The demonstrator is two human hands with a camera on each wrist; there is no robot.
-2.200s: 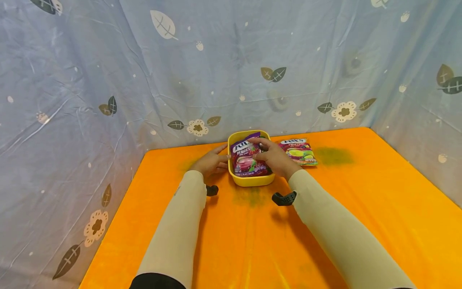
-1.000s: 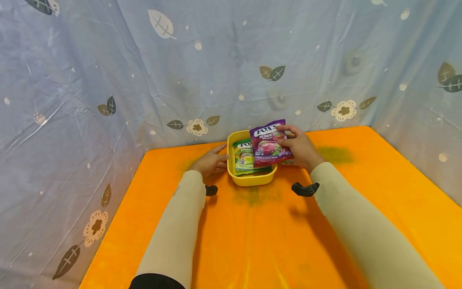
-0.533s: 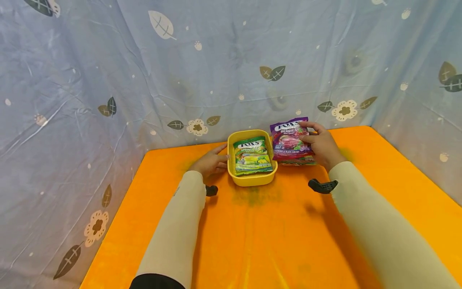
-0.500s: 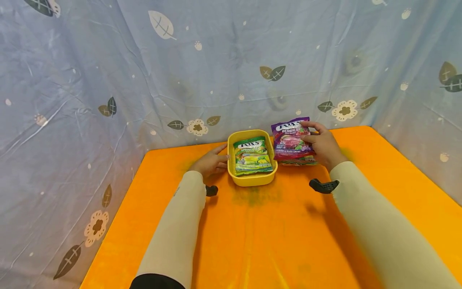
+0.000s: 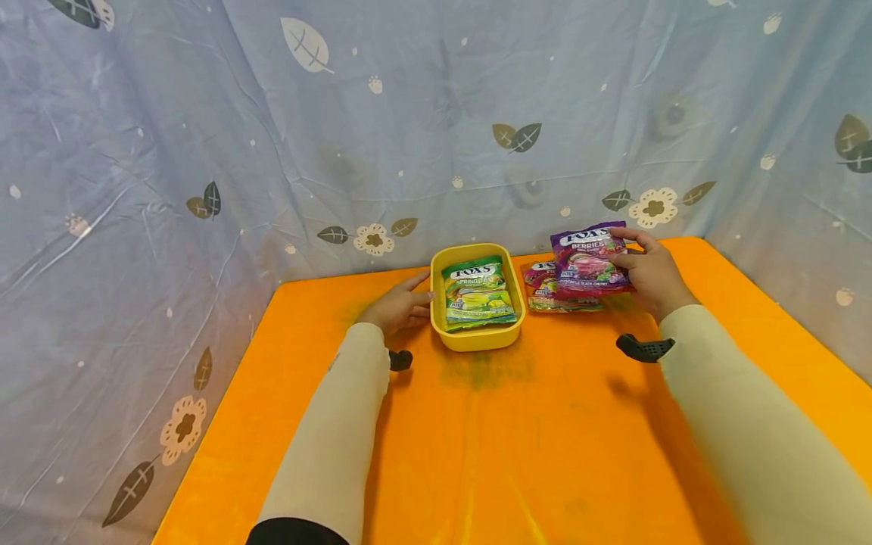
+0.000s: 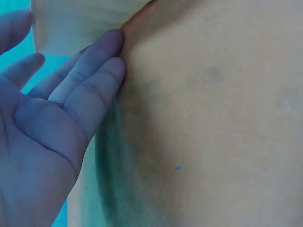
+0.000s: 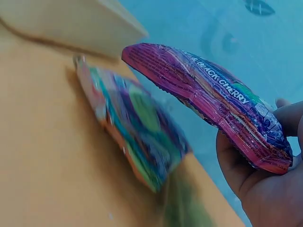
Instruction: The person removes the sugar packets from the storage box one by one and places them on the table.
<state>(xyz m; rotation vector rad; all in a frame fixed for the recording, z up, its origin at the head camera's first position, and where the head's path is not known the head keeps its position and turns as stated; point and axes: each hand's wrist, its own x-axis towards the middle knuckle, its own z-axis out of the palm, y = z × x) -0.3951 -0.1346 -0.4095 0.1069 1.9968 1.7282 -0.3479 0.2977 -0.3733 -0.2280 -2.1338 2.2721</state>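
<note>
My right hand (image 5: 652, 276) grips the right edge of a purple FOX'S Berries candy bag (image 5: 584, 265), held up off the table. In the right wrist view, my fingers wrap under the candy bag (image 7: 208, 101). Below and partly behind it, a red FOX'S Fruits candy bag (image 5: 541, 301) lies on the table. A yellow plastic container (image 5: 479, 342) stands to the left of both, with a green FOX'S Spring Tea candy bag (image 5: 480, 297) inside. My left hand (image 5: 397, 309) rests its extended fingers against the container's left side; in the left wrist view they touch its wall (image 6: 71, 28).
An orange table surface (image 5: 490, 454) with greenish smudges spreads out in front. Pale blue patterned cloth (image 5: 409, 136) hangs close behind the table and along both sides.
My right hand has lifted the purple candy bag out of the yellow container and carried it right, past the red bag. The green bag has come into view. My left hand stays put.
</note>
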